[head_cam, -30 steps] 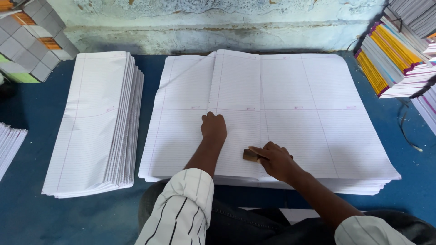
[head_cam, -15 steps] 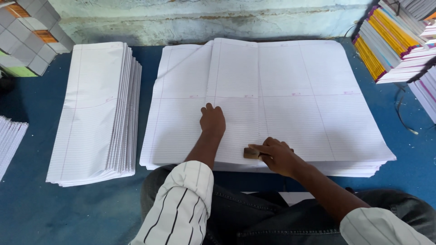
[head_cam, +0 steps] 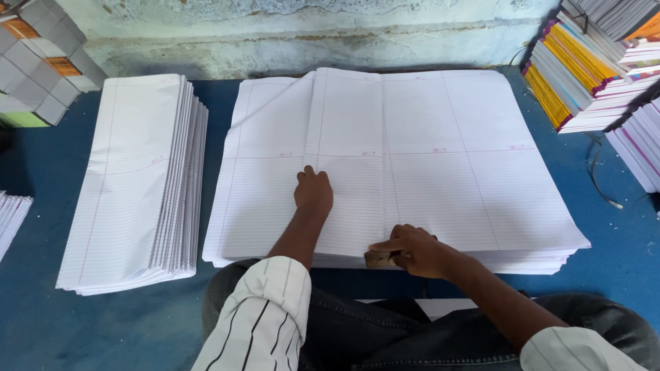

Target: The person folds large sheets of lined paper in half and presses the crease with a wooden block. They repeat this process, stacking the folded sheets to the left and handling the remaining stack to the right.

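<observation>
A large stack of white ruled paper sheets [head_cam: 440, 158] lies spread on the blue surface in front of me. My left hand [head_cam: 314, 192] rests on the top sheet, fingers curled, pressing on it near the middle fold line. My right hand [head_cam: 416, 249] is at the stack's near edge, gripping a small brown wooden block [head_cam: 380, 259] against the paper's edge. The top sheet's left part is slightly lifted and creased along a diagonal.
A pile of folded ruled sheets [head_cam: 134, 185] lies to the left. Grey and orange book stacks [head_cam: 41, 62] stand at the far left, coloured notebook stacks [head_cam: 591, 62] at the right. More paper edges [head_cam: 10, 216] show at the left border. A wall runs behind.
My right hand with the wooden block has slid toward me, from on top of the sheet to the stack's near edge. My left hand has stayed in place.
</observation>
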